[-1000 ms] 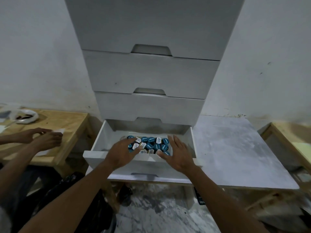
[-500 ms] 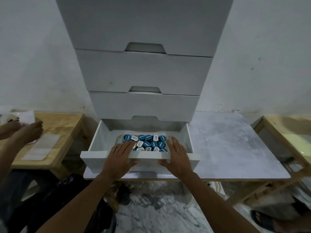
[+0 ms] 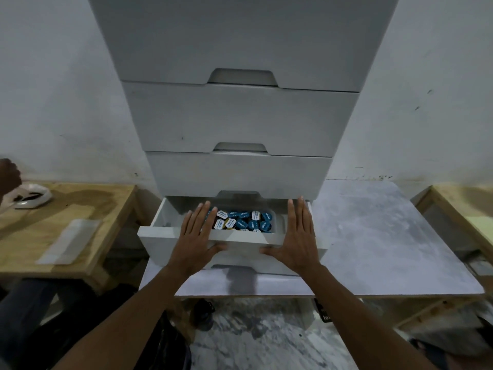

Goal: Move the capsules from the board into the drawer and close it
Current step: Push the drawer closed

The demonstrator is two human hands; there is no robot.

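The lowest drawer [image 3: 157, 237] of a tall white cabinet [image 3: 240, 124] stands partly pulled out. Inside it lie several blue and white capsules [image 3: 244, 221], packed together. My left hand [image 3: 197, 237] lies flat on the left part of the drawer's front panel, fingers spread and reaching over the rim. My right hand [image 3: 297, 236] presses flat on the right part of the same panel, fingers pointing at the cabinet. Neither hand holds anything. No capsule shows outside the drawer.
The cabinet stands on a grey-white board [image 3: 373, 236] stretching right. A wooden table [image 3: 66, 209] at the left carries a clear plastic sheet [image 3: 69, 241] and a white object [image 3: 32, 196]; another person's hand [image 3: 8, 174] is at its far edge. Another wooden frame [image 3: 464, 209] lies far right.
Both my hands came out of the drawer and now lie flat on its front panel, wider apart. The drawer has slid further in. The other person's hands withdrew to the left.
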